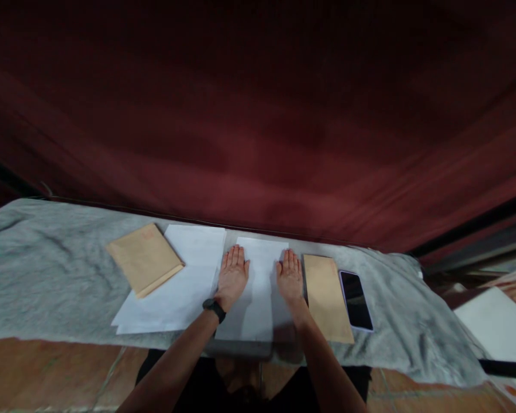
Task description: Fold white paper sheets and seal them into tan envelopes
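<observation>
Over my remote link I have the grey plush cloth (60, 269), a white rectangular paper sheet (260, 289) near its middle, and a brown rectangular paper envelope (329, 301) to the right. The left hand (233, 275) and right hand (290, 276) lie flat, palms down, at the sheet's sides.

A: What's on the arms?
B: Black watch (214, 310) on left wrist: dark strap, rounded case, dial too blurred to read. Both forearms (329, 370) bare as far as they show.
A: Hands?
B: Left hand (233, 278) and right hand (289, 280) bare.
A: Legs?
B: Black clothing (298, 390) over both thighs. Too dark to tell cut or seams.
</observation>
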`<act>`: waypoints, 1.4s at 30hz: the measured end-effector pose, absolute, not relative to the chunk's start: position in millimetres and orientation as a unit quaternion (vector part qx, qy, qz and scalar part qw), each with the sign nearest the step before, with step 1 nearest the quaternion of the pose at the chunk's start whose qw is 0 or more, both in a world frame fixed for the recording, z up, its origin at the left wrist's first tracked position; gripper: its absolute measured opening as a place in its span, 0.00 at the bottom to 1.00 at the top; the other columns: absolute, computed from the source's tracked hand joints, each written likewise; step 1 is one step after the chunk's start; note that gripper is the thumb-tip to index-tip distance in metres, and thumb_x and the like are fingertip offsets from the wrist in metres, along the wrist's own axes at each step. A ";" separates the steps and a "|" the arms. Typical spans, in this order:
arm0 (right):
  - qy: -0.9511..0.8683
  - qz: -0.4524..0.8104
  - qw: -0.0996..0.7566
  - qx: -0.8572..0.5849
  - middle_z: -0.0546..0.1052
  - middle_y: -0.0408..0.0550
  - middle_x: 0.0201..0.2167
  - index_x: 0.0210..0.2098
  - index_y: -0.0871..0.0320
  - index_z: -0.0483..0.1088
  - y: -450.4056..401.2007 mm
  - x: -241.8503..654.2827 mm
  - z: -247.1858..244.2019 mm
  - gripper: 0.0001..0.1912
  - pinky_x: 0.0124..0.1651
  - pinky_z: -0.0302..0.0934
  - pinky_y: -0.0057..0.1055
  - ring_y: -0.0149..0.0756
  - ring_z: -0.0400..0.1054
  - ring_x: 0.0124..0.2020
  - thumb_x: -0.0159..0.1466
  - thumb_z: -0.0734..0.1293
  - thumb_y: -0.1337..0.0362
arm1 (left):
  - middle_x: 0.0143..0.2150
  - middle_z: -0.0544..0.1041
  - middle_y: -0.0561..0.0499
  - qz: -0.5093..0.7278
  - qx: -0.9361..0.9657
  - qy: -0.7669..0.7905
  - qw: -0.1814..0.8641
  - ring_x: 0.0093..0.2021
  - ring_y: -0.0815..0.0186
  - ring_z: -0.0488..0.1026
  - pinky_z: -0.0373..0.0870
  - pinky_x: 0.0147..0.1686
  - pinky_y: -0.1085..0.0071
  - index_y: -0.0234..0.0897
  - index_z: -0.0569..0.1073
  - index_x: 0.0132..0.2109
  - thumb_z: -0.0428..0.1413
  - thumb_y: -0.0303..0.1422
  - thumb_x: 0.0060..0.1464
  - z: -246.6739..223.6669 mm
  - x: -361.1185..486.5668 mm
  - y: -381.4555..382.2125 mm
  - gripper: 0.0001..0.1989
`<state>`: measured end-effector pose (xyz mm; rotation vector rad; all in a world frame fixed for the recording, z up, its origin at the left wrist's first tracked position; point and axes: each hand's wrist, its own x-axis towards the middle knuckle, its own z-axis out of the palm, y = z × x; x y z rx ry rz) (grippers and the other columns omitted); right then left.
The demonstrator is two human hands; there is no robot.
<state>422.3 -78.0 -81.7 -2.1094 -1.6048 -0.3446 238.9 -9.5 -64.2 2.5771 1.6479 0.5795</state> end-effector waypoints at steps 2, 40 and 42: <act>-0.608 -0.110 0.230 -0.752 0.60 0.64 0.69 0.71 0.68 0.51 -95.2 410.5 -77.5 0.28 0.68 0.54 0.52 0.48 0.54 0.71 0.75 0.49 0.63 | 0.72 0.59 0.35 0.199 0.842 0.502 0.012 0.73 0.52 0.53 0.52 0.70 0.51 0.23 0.58 0.71 0.40 0.35 0.69 -62.9 235.2 -28.8 0.29; -0.680 -0.034 0.208 -0.702 0.62 0.51 0.70 0.70 0.58 0.57 -212.1 335.7 -64.3 0.26 0.71 0.50 0.43 0.40 0.54 0.71 0.76 0.52 0.59 | 0.70 0.63 0.40 0.137 0.945 0.298 -0.010 0.71 0.56 0.59 0.56 0.69 0.50 0.33 0.64 0.68 0.46 0.30 0.64 -63.2 188.9 -170.6 0.26; -0.673 -0.050 0.205 -0.709 0.62 0.54 0.69 0.71 0.60 0.56 -216.8 340.7 -66.6 0.27 0.71 0.51 0.45 0.43 0.56 0.70 0.75 0.53 0.58 | 0.71 0.62 0.40 0.135 0.941 0.311 -0.010 0.71 0.56 0.58 0.56 0.69 0.50 0.33 0.62 0.69 0.47 0.33 0.65 -63.5 184.0 -170.4 0.27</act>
